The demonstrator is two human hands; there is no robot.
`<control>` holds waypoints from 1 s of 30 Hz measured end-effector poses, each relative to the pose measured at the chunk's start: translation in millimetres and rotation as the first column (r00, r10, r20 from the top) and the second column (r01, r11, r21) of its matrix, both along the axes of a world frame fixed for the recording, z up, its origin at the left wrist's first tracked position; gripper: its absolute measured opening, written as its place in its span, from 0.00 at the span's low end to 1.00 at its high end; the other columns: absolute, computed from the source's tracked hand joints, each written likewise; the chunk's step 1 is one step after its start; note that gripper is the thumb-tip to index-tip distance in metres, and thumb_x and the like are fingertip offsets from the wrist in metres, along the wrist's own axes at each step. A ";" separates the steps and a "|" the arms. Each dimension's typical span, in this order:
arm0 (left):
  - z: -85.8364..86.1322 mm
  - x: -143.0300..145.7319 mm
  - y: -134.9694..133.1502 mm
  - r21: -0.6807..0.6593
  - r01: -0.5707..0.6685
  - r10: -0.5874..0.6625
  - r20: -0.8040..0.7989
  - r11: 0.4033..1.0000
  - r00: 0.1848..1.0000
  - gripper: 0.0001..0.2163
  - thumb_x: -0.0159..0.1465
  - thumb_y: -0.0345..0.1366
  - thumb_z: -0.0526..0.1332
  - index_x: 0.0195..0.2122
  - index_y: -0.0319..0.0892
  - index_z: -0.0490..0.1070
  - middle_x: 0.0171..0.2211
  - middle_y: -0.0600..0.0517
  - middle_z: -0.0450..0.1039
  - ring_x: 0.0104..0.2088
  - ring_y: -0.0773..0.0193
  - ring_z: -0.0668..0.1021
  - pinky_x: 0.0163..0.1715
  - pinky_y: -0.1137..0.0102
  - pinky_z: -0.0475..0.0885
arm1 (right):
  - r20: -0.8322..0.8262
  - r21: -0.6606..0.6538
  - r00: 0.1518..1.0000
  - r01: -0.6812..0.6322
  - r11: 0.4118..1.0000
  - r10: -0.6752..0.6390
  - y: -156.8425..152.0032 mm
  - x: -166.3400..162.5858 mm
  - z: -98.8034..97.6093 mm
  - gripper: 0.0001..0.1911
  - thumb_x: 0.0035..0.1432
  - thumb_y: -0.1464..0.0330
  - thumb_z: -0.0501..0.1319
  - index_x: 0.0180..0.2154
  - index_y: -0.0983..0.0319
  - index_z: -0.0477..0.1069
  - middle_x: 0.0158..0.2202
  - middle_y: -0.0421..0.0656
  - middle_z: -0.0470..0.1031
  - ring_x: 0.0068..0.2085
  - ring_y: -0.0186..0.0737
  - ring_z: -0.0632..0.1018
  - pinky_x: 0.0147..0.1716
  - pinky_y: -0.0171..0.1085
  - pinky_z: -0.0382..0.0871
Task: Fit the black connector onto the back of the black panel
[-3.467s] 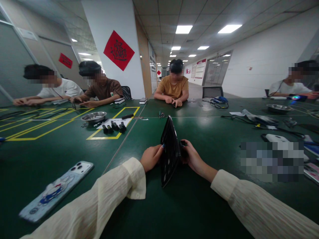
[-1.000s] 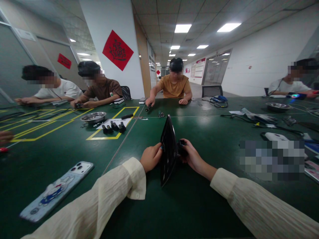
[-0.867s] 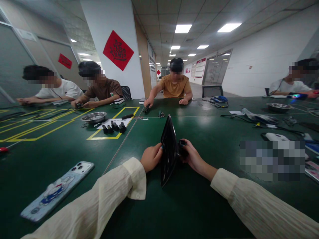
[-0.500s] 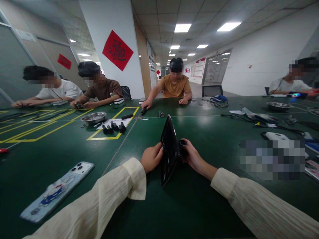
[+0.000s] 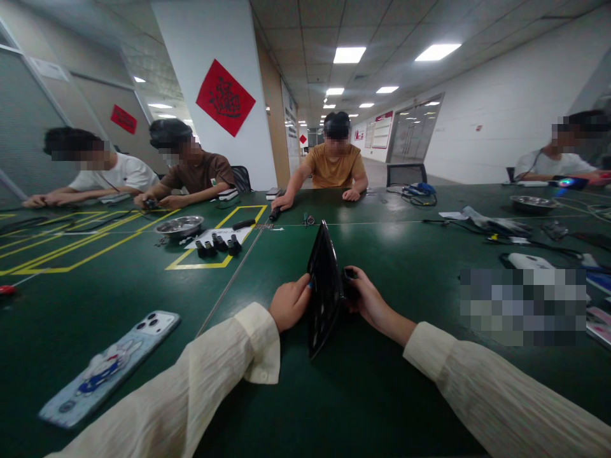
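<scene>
A glossy black flat panel (image 5: 324, 286) stands on its edge on the green table, tilted, its thin side toward me. At its left face my left hand (image 5: 289, 302) is closed, fingers and thumb pressed against the panel; a small blue spot shows at the fingertips, too small to name. On the other side my right hand (image 5: 365, 296) is closed around a dark block-like part (image 5: 351, 283) at the panel's right face. Part of that block is hidden by the fingers, and I cannot tell how it joins the panel.
A phone in a light-blue cartoon case (image 5: 112, 369) lies at the left. Further off are a metal bowl (image 5: 179, 226), several black cylindrical parts (image 5: 219, 243) and a co-worker's hand (image 5: 282, 202) on a dark tool. Cables and a pale device (image 5: 529, 261) crowd the right side.
The co-worker's hand across the table has shifted slightly. My hands and the panel look the same as before.
</scene>
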State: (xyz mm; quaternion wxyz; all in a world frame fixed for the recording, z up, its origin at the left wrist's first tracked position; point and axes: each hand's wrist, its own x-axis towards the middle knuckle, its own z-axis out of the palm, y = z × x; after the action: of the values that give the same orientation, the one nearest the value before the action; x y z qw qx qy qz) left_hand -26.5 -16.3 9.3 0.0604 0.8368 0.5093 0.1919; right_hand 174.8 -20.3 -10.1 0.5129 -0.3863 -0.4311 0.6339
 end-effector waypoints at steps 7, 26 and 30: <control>2.0 0.3 -0.8 -0.015 0.006 -0.006 -0.020 1.000 1.000 0.16 0.64 0.39 0.40 0.40 0.41 0.65 0.28 0.49 0.71 0.32 0.58 0.74 0.33 0.68 0.64 | 0.004 -0.003 1.000 0.005 1.000 -0.005 -0.7 -0.7 3.3 0.20 0.49 0.64 0.54 0.46 0.55 0.55 0.25 0.35 0.67 0.17 0.30 0.67 0.11 0.28 0.56; 7.1 4.1 -1.8 -0.044 -0.017 0.019 0.043 0.999 0.999 0.25 0.67 0.45 0.36 0.25 0.41 0.67 0.22 0.50 0.69 0.25 0.63 0.72 0.26 0.71 0.59 | 0.014 0.008 1.000 -0.013 1.000 0.013 -0.2 0.7 0.6 0.20 0.51 0.62 0.54 0.46 0.55 0.55 0.25 0.34 0.68 0.16 0.30 0.68 0.11 0.28 0.55; 7.3 4.1 -2.3 -0.048 0.007 -0.004 0.069 0.999 0.998 0.25 0.66 0.45 0.36 0.25 0.41 0.67 0.21 0.50 0.68 0.24 0.64 0.72 0.26 0.71 0.60 | 0.007 0.016 1.000 -0.007 1.000 0.007 -0.2 0.1 0.1 0.19 0.50 0.62 0.55 0.46 0.55 0.55 0.24 0.34 0.67 0.16 0.30 0.67 0.11 0.28 0.56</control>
State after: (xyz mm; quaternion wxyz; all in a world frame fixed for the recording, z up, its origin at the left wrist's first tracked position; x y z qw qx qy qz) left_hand -22.4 -18.6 16.6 0.0986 0.8294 0.5090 0.2079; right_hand 175.0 -20.5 -9.9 0.5123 -0.3830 -0.4391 0.6309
